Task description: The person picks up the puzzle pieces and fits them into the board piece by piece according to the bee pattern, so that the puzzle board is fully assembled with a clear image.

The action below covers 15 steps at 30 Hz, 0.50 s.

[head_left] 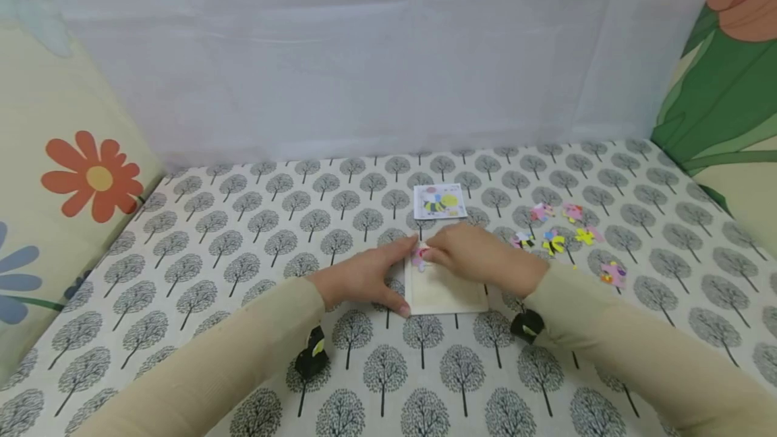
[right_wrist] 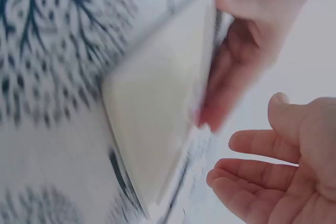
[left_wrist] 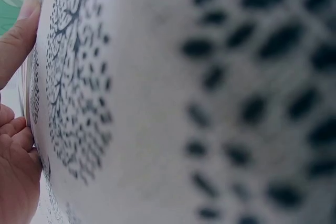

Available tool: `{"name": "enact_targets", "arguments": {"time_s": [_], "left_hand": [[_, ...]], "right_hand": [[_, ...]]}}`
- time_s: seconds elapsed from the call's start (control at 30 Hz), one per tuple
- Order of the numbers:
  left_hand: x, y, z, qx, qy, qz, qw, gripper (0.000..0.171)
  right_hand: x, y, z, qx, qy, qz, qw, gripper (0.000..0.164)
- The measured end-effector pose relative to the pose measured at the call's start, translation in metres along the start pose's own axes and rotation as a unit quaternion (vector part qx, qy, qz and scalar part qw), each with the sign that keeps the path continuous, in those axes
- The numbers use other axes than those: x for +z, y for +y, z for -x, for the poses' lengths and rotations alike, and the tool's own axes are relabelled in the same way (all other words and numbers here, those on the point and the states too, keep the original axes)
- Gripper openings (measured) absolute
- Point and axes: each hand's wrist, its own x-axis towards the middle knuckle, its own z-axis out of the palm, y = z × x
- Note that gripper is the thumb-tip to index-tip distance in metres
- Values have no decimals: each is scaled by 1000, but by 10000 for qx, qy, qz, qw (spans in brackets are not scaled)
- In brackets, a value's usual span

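A shallow cream puzzle tray [head_left: 449, 297] lies on the tree-print cloth. My left hand [head_left: 363, 278] rests against its left side, thumb at the near corner and forefinger at the far corner. A pink puzzle piece [head_left: 419, 259] sits in the tray's far left corner. Over the tray's far part is my right hand [head_left: 476, 258], its thumb and forefinger beside that piece. In the right wrist view, the right hand's fingers [right_wrist: 257, 174] are spread from its thumb with nothing between them. The left wrist view shows mostly blurred cloth, with the left thumb [left_wrist: 18, 43] at the edge.
A picture card [head_left: 439, 201] with a bee lies just beyond the tray. Several loose puzzle pieces are scattered to the right, among them a yellow-and-black piece [head_left: 554, 243] and a pink-and-purple piece [head_left: 614, 274]. A white backdrop [head_left: 376, 73] stands behind the cloth.
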Motion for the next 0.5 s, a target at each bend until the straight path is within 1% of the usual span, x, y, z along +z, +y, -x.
{"name": "enact_targets", "arguments": {"time_s": [0.07,0.2,0.27,0.37,0.5], "left_hand": [[0,0,0,34,-27,-64,10000,115],[-1,0,1,113,-175,-327,9992,109],[-2,1,1,106,-279,-450,9985,107],[-2,1,1,65,-417,-599,9973,105],[-3,2,1,85,-514,-746,9959,104]], "right_hand": [[-7,5,4,41,121,-118,9998,26],[-18,14,15,283,340,-214,9988,26],[-20,20,20,413,419,-212,9980,31],[-24,29,27,627,455,-237,9967,33],[-33,41,34,773,445,-185,9958,34]]}}
